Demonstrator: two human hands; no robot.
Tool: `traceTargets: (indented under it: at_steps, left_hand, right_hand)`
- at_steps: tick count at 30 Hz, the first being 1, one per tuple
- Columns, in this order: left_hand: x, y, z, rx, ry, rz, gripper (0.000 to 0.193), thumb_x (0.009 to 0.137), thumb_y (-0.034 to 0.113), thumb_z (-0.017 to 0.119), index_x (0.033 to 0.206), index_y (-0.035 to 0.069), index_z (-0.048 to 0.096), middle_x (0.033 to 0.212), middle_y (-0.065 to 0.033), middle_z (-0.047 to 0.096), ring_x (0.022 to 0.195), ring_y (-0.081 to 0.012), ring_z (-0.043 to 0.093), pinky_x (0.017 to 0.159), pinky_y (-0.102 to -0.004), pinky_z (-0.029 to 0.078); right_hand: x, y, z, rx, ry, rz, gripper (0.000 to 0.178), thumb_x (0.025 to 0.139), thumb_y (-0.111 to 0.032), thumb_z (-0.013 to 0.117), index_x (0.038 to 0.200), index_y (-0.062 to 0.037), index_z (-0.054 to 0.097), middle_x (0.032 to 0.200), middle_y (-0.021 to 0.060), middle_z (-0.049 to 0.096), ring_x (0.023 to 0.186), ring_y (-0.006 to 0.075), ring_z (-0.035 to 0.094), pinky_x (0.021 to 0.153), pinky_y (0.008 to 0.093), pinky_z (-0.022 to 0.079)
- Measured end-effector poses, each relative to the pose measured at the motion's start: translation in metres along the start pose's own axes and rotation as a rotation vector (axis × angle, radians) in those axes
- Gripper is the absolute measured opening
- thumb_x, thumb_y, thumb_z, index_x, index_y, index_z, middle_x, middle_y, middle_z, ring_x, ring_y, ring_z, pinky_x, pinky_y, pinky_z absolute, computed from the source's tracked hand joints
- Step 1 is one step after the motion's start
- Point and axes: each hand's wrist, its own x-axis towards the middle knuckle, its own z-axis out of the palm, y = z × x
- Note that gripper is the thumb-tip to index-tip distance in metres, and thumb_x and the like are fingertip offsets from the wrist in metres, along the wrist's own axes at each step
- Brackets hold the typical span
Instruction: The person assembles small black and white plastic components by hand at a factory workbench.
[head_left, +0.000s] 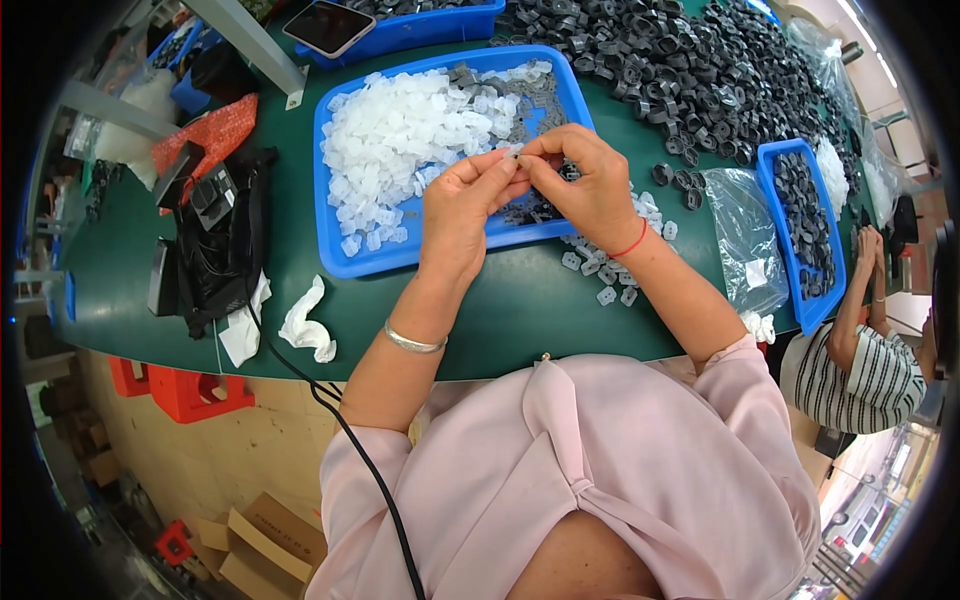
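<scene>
Over a blue tray [350, 264] my two hands meet fingertip to fingertip. My left hand [462, 200] is closed in a pinch, and my right hand [585, 185] pinches from the other side. Between them is a small plastic piece [515, 152], mostly hidden by the fingers; its exact shape cannot be made out. Translucent white plastic pieces [410, 125] heap up in the left and middle of the tray. Small dark grey parts [541, 105] lie in its right side, partly behind my right hand. Loose clear pieces [605, 268] lie on the table below my right wrist.
A large pile of black ring-shaped parts [690, 75] covers the far right of the green table [540, 310]. A smaller blue tray [812, 310], a clear plastic bag [745, 240] and a co-worker [860, 365] are at right. Leftward lie a black bag [225, 255], crumpled tissue [308, 322] and a phone [330, 27].
</scene>
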Motion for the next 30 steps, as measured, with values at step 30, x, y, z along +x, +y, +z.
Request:
traceTargets:
  at_steps: [30]
  left_hand:
    - [-0.007,-0.003,0.009,0.259,0.03,0.227,0.016,0.088,0.004,0.06,0.1,-0.007,0.06,0.091,-0.0116,0.066,0.081,-0.0127,0.065,0.071,-0.0238,0.055]
  right_hand:
    - [0.01,-0.01,-0.019,0.157,-0.246,0.373,0.017,0.078,-0.014,0.069,0.082,0.0018,0.066,0.073,0.0042,0.065,0.066,0.008,0.057,0.063,0.0228,0.048]
